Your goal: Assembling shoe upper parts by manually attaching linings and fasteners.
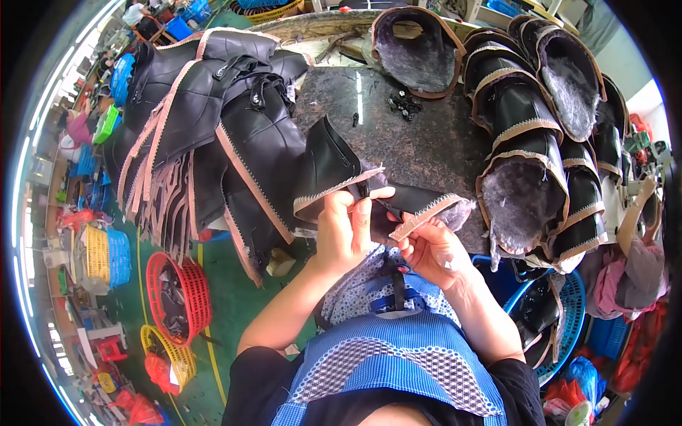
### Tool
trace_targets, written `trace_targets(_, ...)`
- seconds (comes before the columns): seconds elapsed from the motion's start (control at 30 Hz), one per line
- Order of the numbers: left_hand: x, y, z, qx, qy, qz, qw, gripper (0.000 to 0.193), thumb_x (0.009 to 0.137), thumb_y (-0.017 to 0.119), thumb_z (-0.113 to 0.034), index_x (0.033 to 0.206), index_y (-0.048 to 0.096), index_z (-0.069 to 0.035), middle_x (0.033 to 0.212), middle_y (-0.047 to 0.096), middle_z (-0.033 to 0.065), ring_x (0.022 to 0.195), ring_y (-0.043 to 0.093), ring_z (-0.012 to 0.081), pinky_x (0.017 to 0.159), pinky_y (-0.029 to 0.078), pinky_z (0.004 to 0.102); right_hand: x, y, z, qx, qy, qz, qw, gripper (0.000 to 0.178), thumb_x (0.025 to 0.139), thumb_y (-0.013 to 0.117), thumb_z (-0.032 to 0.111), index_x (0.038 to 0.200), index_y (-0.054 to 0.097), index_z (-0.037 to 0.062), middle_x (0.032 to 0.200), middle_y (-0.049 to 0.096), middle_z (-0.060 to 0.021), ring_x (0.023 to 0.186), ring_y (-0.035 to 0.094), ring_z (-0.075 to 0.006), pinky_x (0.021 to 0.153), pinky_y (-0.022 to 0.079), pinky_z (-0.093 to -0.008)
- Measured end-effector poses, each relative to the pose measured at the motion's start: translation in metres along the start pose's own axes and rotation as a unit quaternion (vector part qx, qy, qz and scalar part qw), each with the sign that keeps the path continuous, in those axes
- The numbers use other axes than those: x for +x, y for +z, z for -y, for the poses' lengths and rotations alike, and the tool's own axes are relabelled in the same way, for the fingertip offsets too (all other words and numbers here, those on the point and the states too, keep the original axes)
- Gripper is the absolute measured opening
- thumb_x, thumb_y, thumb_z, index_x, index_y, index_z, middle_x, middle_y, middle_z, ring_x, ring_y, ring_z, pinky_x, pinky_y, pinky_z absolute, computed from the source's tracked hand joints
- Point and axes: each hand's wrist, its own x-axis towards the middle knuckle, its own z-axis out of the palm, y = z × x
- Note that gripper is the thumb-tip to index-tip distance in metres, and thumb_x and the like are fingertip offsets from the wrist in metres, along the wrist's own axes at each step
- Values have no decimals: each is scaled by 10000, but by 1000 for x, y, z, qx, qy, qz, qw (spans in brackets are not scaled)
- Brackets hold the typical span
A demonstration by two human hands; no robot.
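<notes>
Gripping a black leather piece [331, 157] two-handed

I'm watching over the head feed: it's looking glossy, with pale tan zigzag-stitched edging [426, 213] and grey fuzz [458, 214] showing at its right end. It's being held at the near edge of the dark speckled tabletop [332, 106]. The left hand [341, 234] is pinching it beside a small black fitting [364, 188], fingers together; the right hand [435, 254] is clamping thumb and fingers on the edging. Any lettering's coming through too small to read.
</notes>
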Motion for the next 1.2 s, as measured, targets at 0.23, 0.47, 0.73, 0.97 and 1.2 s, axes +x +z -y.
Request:
trace_targets(0.23,19,-28,-49,-36,-136,28,990,175,993,557,-76,894,460,31,1041,706,205,770,728,195,599,576,280,-7,33,19,41,51,17,998,250,997,555,202,1063,618,-31,968,688,-135,787,686,-177,676,593,-248)
trace_targets(0.47,17,-35,-64,-15,-261,74,962,137,962,630,-96,904,575,15,762,658,82,554,645,126,478,504,222,19,47,18,47,-36,71,996,234,967,602,130,1158,641,0,1143,684,-136,965,689,-175,823,598,-238)
trace_targets(0.73,1,-28,-53,-187,-253,42,948,119,959,618,-58,973,623,60,855,665,104,652,665,145,574,558,249,20,61,9,-29,-94,-13,995,143,931,666,122,1030,700,24,973,722,-84,819,692,-135,708,580,-223)
trace_targets(0.97,-4,-25,-50,-150,-245,38,957,145,952,626,-51,1034,627,68,884,679,121,660,668,150,581,563,251,20,67,5,-11,-122,5,992,119,917,689,119,1001,702,35,924,717,-50,772,676,-125,720,560,-245)
trace_targets(1.2,-5,-25,-47,-121,-230,32,965,165,948,632,-50,1059,633,71,874,684,120,668,683,159,582,567,250,19,67,4,-33,-144,10,989,118,911,701,131,984,704,38,894,713,-49,769,670,-124,703,539,-252)
